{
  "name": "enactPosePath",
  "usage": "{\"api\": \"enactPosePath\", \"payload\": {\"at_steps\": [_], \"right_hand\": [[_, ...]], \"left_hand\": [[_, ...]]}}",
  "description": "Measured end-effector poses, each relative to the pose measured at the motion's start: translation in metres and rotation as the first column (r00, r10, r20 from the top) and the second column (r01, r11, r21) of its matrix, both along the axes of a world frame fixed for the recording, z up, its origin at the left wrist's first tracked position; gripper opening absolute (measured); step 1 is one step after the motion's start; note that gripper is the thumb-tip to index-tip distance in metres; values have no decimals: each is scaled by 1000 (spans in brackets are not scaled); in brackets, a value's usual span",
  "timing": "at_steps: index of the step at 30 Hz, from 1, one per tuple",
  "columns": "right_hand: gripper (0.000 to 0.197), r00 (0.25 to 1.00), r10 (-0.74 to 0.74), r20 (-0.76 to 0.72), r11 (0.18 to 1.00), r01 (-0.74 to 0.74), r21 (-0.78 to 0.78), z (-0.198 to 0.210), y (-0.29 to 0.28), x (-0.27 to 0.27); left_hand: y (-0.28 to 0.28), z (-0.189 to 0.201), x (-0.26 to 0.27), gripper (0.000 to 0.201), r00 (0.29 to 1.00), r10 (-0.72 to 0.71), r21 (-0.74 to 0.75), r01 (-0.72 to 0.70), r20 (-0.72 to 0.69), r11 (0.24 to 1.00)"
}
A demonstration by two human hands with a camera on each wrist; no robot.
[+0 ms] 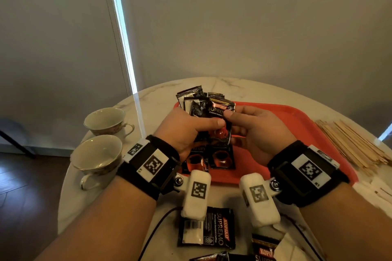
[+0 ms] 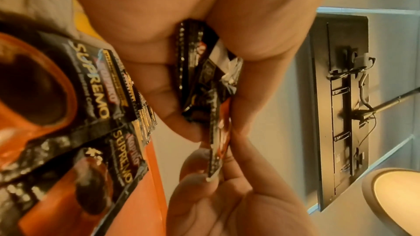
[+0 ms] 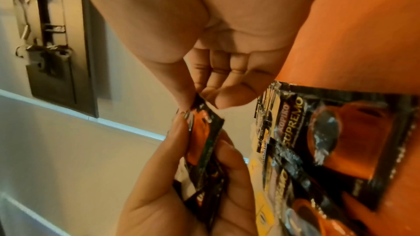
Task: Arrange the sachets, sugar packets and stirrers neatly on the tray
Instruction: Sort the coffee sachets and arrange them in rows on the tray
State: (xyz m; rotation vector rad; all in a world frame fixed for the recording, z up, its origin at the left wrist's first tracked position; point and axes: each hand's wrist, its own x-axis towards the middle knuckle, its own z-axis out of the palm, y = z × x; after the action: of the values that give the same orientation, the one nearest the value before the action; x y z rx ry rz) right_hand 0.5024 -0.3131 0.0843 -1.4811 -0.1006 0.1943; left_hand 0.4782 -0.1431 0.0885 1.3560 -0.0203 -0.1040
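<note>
My left hand (image 1: 203, 127) grips a fanned bunch of black Kopiko Supremo coffee sachets (image 1: 203, 106) above the red tray (image 1: 297, 125). My right hand (image 1: 239, 121) pinches the front sachet (image 1: 221, 112) of that bunch between thumb and fingers. From the left wrist, the bunch (image 2: 197, 78) sits in my left hand and the pinched sachet (image 2: 216, 141) shows edge-on. The right wrist view has my right fingertips (image 3: 188, 103) on that sachet (image 3: 204, 128). Two more sachets (image 1: 210, 158) lie side by side on the tray under my hands. Wooden stirrers (image 1: 356, 144) are piled to the tray's right.
Two empty teacups (image 1: 106, 121) (image 1: 97, 154) stand at the left on the round marble table (image 1: 244, 87). Loose sachets (image 1: 206, 226) (image 1: 265, 247) and a white packet (image 1: 286, 246) lie on the table's near side. The tray's right half is bare.
</note>
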Motion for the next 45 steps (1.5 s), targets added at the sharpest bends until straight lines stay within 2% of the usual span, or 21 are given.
{"api": "enactPosePath", "payload": {"at_steps": [3, 5, 8, 10, 14, 20, 24, 27, 31, 38, 42, 45], "right_hand": [[13, 997, -37, -64, 996, 42, 78, -1, -4, 3], [8, 996, -75, -56, 994, 79, 71, -1, -8, 4], [2, 991, -117, -68, 993, 118, 12, -2, -18, 4], [5, 988, -94, -122, 995, 88, -52, -8, -23, 1], [6, 972, -47, -229, 985, 6, -175, -17, -24, -5], [11, 966, -34, -255, 955, -44, -292, -20, -19, -8], [29, 971, -93, -221, 951, 21, -309, -18, -22, -6], [29, 970, -131, -206, 945, 59, -323, -16, -21, -6], [28, 973, -122, -197, 925, 40, -378, -17, -19, -8], [21, 971, -110, -214, 931, 25, -365, -16, -20, -8], [20, 967, -154, -202, 951, 90, -295, -18, -21, -3], [13, 967, -150, -204, 970, 104, -221, -22, -19, 0]], "left_hand": [[0, 3, -1, 19, 1000, 17, -35, -18, -16, 999], [-1, 2, 0, 20, 999, 24, -41, -25, -29, 999], [1, 1, 5, 15, 993, 94, -82, -99, -66, 992], [6, 0, 9, 8, 981, 183, -122, -190, -71, 974], [13, -2, 15, 9, 957, 279, -180, -290, -84, 940], [14, -3, 15, 10, 955, 282, -197, -294, -86, 935], [15, -3, 16, 9, 955, 284, -205, -297, -88, 933], [16, -2, 17, 7, 954, 285, -210, -298, -87, 931], [17, -2, 17, 8, 955, 285, -213, -297, -87, 931], [16, -2, 16, 12, 950, 295, -207, -310, -100, 928], [15, -2, 16, 12, 945, 301, -221, -322, -125, 921], [13, -2, 17, 9, 943, 302, -226, -327, -135, 918]]}}
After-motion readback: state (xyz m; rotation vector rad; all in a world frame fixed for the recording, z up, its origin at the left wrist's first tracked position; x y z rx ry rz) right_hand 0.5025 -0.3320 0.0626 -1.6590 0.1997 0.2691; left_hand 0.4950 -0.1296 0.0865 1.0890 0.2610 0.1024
